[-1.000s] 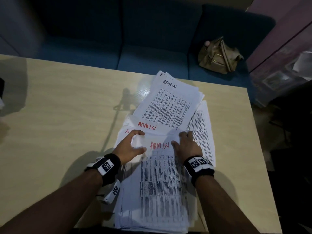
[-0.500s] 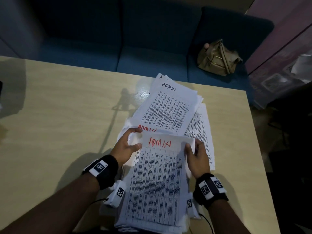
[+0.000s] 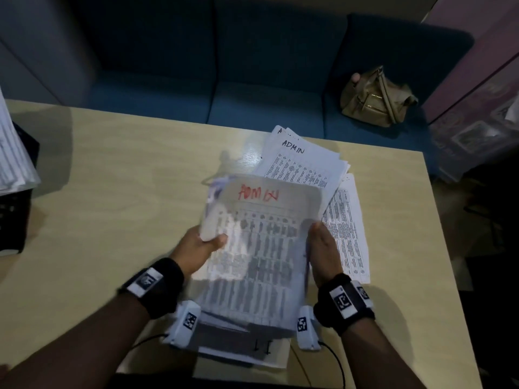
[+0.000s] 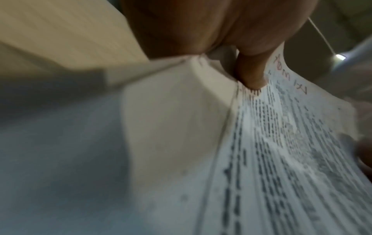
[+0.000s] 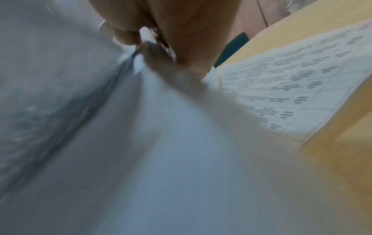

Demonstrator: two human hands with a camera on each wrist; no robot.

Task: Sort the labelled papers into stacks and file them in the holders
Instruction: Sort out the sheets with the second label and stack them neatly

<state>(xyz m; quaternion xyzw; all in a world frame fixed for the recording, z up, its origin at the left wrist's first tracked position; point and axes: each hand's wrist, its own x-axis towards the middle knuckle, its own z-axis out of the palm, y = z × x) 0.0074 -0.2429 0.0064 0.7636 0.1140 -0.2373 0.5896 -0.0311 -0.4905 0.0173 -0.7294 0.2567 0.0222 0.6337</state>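
Two hands clamp one sheaf of printed sheets, red "ADMIN" on top. Left hand [image 3: 198, 248] grips the sheaf's left edge, thumb over the top sheet; left wrist view shows the thumb [image 4: 250, 74] pressed onto the print with fingers hidden under. Right hand [image 3: 323, 252] holds the right edge, thumb edge against the paper; right wrist view too blurred to read finger layout beyond a pinch on the edge. ADMIN sheaf [image 3: 261, 248] sits between the hands, raised and tilted off the pile beneath, motion-blurred.

Handling, judged: light, thin, floppy paper; many loose sheets, unbound as far as visible, so likely to fan or slip sideways. Top edge already curls. Best hold is both long edges mid-height, as now, squeezing thumb against fingers; tapping square on the counter would help before filing. Creases and tears easily, not fragile otherwise.

Beyond the fingertips lies a second skewed stack [image 3: 303, 164] headed "ADMIN" in black, and right of the right hand a flat printed sheet [image 3: 348, 231]. More sheets [image 3: 241, 352] lie under the wrists.

Counter [image 3: 112, 192] is pale wood laminate, smooth, probably slick for paper. Far left of the left hand, a black holder [image 3: 14, 214] with papers in it, partly cut off. Past the counter's far edge, a blue sofa [image 3: 252, 94] with a tan handbag [image 3: 376, 99]. Room dim.
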